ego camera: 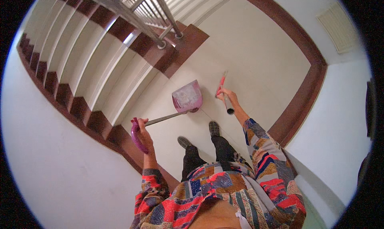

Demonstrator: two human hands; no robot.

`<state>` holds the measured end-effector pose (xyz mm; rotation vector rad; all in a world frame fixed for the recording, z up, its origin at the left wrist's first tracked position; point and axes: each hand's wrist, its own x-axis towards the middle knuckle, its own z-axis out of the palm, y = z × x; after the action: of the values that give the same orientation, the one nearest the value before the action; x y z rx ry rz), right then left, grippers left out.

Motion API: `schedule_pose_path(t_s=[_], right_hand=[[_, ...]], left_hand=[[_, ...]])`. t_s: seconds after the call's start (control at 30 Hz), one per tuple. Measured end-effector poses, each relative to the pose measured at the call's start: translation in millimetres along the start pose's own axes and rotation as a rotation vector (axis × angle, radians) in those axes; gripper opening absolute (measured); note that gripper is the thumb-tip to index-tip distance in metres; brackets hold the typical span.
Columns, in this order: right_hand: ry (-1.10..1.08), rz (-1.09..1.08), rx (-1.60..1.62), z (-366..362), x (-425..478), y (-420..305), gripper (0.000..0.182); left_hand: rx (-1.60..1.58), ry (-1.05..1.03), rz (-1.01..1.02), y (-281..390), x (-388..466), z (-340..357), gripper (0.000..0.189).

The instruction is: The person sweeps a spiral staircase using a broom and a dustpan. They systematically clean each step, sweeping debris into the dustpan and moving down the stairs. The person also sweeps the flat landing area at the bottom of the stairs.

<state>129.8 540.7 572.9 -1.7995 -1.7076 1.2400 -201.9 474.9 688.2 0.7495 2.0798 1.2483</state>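
Observation:
My left hand [144,136] is closed around the purple handle of a long-handled dustpan. The pan [188,95] is pinkish purple with a greyish, worn inside, and sits at or close to the landing floor ahead of my feet. Its dark pole [169,117] slants from my hand to the back of the pan. In my right hand [229,97] is the stick of a broom, its cut end facing up at me. The red broom head [221,83] shows beyond my fingers, with blurred bristles; whether they touch the floor I cannot tell.
A flight of stairs [102,70] with brown edging runs along the left. Metal railing posts [162,43] stand at the landing's inner corner, and more steps [207,7] lie at the top. Brown skirting [315,64] and white walls [324,109] bound the pale landing floor [258,55] on the right.

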Motion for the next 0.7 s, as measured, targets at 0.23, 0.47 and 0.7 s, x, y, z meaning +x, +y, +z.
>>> schedule_pose_path(t_s=[0.23,0.47,0.7], right_hand=[[0.039,0.096,-0.030,-12.3,-74.7,111.3,0.012],[0.163,0.280,0.265,-55.4,-95.6,79.0,0.007],[-0.028,0.245,0.220,-56.4,-81.3,58.3,0.013]], left_hand=[[-0.207,0.041,-0.152,-8.1,-9.9,-18.8,0.023],[-0.436,-0.070,-0.131,-25.3,38.2,-10.0,0.027],[-0.176,-0.017,-0.077,-13.5,49.8,-32.6,0.033]])
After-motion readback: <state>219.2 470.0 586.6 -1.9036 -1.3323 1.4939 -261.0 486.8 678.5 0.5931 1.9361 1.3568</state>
